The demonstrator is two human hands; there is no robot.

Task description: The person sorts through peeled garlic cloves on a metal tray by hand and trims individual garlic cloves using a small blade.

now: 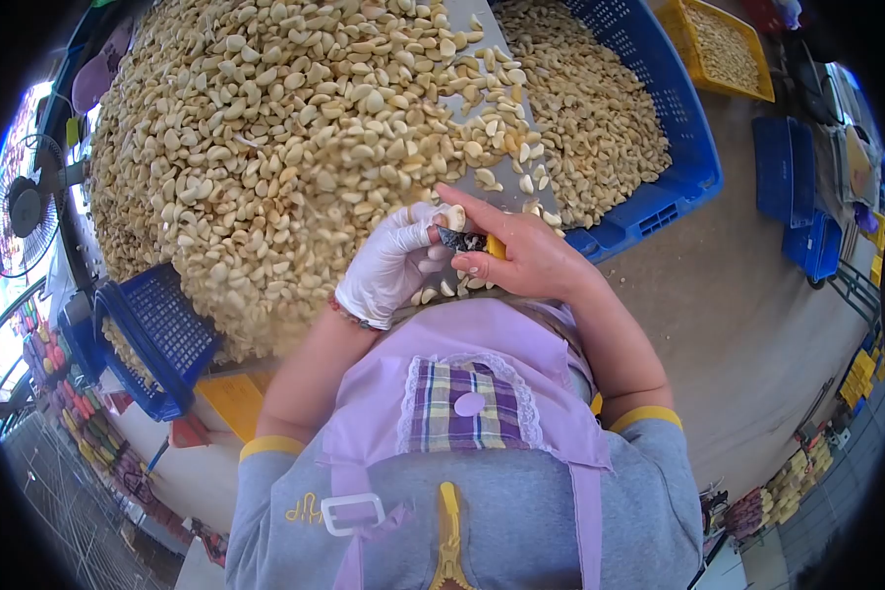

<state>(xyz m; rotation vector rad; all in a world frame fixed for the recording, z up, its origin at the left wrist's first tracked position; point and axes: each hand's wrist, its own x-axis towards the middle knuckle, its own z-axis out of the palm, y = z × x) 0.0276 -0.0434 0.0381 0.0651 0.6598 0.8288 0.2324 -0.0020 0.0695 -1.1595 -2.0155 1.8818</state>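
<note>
My left hand (388, 261), in a white glove with the fingertips bare, pinches a pale clove (454, 218) at the table's near edge. Closed round the yellow handle of a small knife (497, 247), my right hand (533, 258) is bare, and the knife's dark blade (454, 238) points left against the clove and my left fingers. Beyond both hands rises a large heap of cloves (265, 128). A few loose cloves lie on the grey tabletop (506, 197) around my fingers.
At the right of the heap stands a blue crate (693, 128) of cloves, with a yellow crate (688, 49) farther back. Another blue basket (167, 324) is at the left, near a fan (25, 208). Blue bins (785, 172) stand on the floor at right.
</note>
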